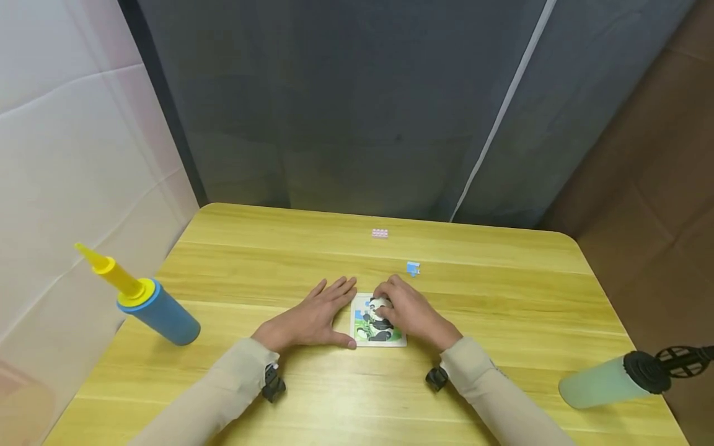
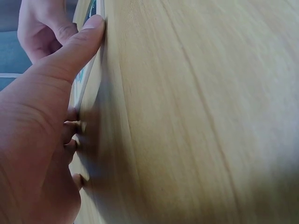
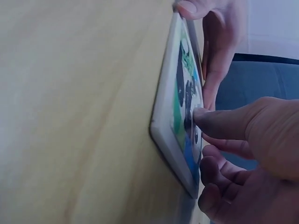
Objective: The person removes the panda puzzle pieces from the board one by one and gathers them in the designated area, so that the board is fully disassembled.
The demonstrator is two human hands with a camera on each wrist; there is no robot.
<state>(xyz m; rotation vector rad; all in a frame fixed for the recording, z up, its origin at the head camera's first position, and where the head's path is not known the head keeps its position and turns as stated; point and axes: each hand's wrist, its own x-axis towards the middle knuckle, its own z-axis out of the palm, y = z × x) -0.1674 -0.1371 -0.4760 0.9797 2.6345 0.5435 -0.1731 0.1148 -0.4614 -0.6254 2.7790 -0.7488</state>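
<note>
A small square jigsaw puzzle (image 1: 380,337) with a panda picture and a pale frame lies on the table. My left hand (image 1: 318,319) rests flat beside it with fingers spread, thumb tip at the frame's lower left corner. In the left wrist view, that thumb (image 2: 86,39) lies along the frame's edge. Over the puzzle's upper right, my right hand (image 1: 411,313) pinches at a piece by the panda's head with thumb and curled fingers, hiding part of the picture. The right wrist view shows the right thumb (image 3: 219,122) on the panda picture (image 3: 180,105).
Behind the puzzle lie a loose light-blue jigsaw piece (image 1: 413,268) and a pink toy brick (image 1: 380,233). A blue and yellow hand pump (image 1: 164,316) stands on the left. A pale green bottle with a black lid (image 1: 602,381) is at the right edge.
</note>
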